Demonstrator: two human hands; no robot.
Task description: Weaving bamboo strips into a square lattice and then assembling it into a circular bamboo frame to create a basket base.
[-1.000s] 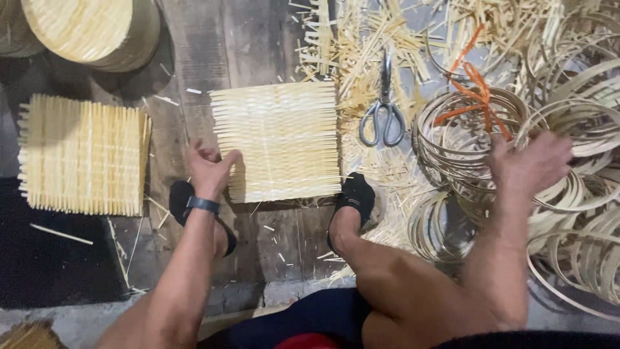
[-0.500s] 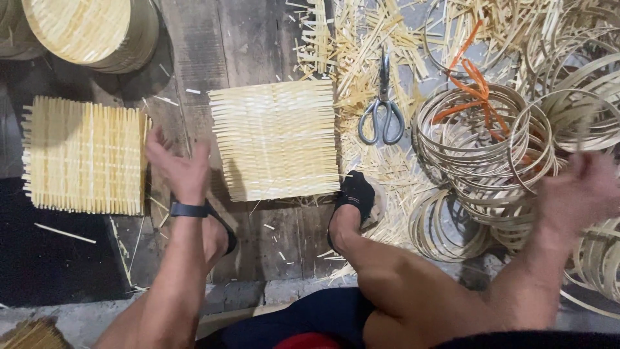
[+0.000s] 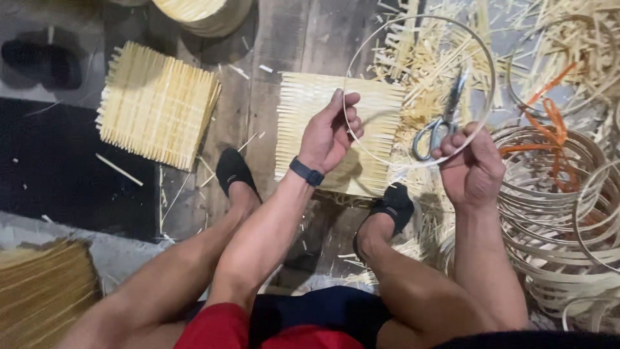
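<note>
You hold a thin bamboo hoop (image 3: 420,90) up over the woven mat (image 3: 336,132).

The hoop looks light and bendy, so keep a soft grip on its rim. Your left hand (image 3: 332,132) pinches the left side; your right hand (image 3: 475,168) is closed on the bottom edge. Scissors (image 3: 442,119) lie just below, and the hoop pile (image 3: 555,220) crowds your right; the floor (image 3: 258,110) on your left is more open.

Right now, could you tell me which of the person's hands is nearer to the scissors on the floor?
Right. The right hand holds the thin hoop just beside the handles of the scissors. The left hand grips the hoop's opposite side, over the woven mat, farther off.
</note>
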